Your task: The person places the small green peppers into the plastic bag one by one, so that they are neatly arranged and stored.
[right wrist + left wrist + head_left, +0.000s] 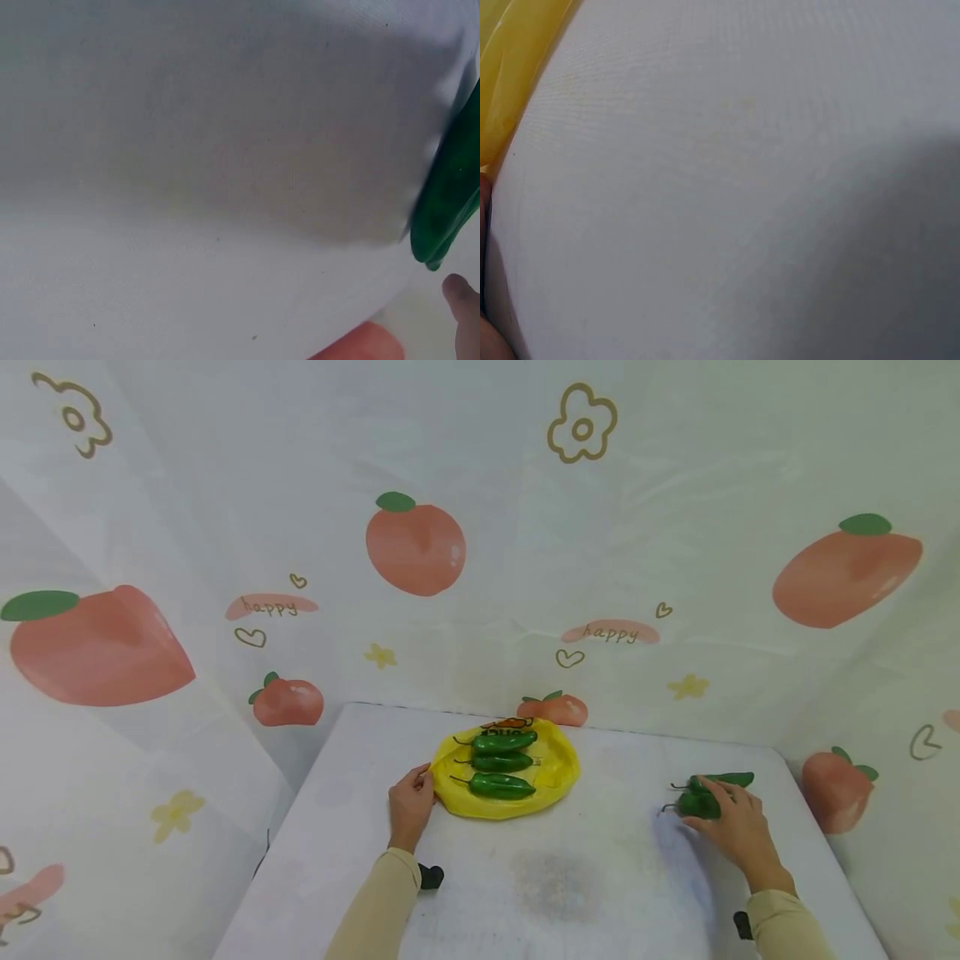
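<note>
In the head view, a yellow plastic bag with dark lettering lies spread in a round shape. Three green chili peppers rest on it side by side, stems to the left. My left hand pinches the bag's left edge; the left wrist view catches a strip of the yellow plastic. Over at the right, my right hand reaches over more green peppers, thumb and fingers spread around the nearer one. A gap shows between the fingertips and a green pepper in the right wrist view.
Everything lies on a white table with a greyish smudge near its front. A white curtain printed with fruit and flowers stands behind and at both sides. Black straps or devices show near both wrists.
</note>
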{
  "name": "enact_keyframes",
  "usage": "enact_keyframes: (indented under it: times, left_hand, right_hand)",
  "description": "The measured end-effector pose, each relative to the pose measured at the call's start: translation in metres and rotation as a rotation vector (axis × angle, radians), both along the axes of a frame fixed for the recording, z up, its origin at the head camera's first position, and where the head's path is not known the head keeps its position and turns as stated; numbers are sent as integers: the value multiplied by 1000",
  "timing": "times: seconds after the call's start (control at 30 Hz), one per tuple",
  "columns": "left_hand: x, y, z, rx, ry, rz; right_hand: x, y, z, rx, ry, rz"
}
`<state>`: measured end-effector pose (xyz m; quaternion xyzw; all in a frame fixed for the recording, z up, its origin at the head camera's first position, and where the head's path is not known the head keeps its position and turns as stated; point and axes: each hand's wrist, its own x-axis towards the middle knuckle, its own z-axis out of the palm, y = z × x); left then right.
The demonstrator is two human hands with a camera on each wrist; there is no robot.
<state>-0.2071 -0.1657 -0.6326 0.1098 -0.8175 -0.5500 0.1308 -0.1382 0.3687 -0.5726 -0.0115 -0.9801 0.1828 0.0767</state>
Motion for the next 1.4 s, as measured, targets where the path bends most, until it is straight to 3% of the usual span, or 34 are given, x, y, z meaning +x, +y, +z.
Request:
enact_keyframes:
  times: [0.27,0.67,1.4]
  left_hand:
    - [1,0,2,-2,-24,-3]
    - [1,-1,2,3,-17,-6]
    - [-2,-2,-5,-5,-9,-11]
  right_hand:
    - [-2,2,-2,-8,-98,-39]
    - [-1,-6,-12,-15,-21,-51]
    - [-4,-25,-12,-2,-157,-131]
